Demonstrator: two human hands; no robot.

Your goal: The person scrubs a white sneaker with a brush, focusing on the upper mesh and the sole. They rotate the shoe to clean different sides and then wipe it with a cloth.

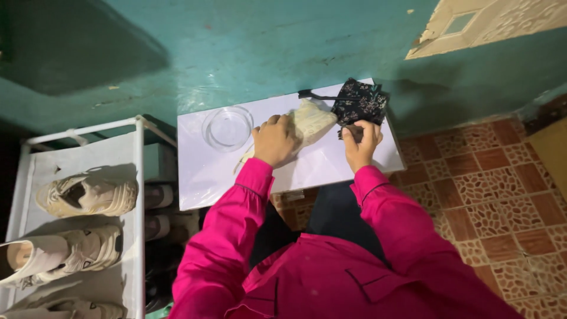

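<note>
1. Cream-coloured and pale, the shoe (310, 121) lies on the white tabletop (207, 171), just ahead of my left hand (274, 140).
2. My left hand rests on the near end of the shoe. The fingers curl down over it and press it to the table. I judge this a holding grip, though the fingertips are hidden behind the knuckles.
3. The shoe's long axis runs on a slant, from the near-left under my left hand to the far-right, where its far end comes close to the dark patterned pouch (359, 101).
4. My right hand (361, 142) sits to the right of the shoe, apart from it. Its fingers are clenched around a small dark object (353, 131). I cannot tell what that object is, as only its top shows above the fingers.
5. The dark patterned pouch lies at the far-right corner of the table, just beyond my right hand, with a black cord trailing to its left.
6. Governing relation: the exposed far end of the shoe lies up and left of my right hand, between it and the pouch. The left hand is the nearer hand and already contacts the shoe.
7. A clear glass bowl (228, 127) stands left of my left hand, near but not touching.
8. A white shoe rack (139, 195) holding pale shoes stands left of the table.
</note>
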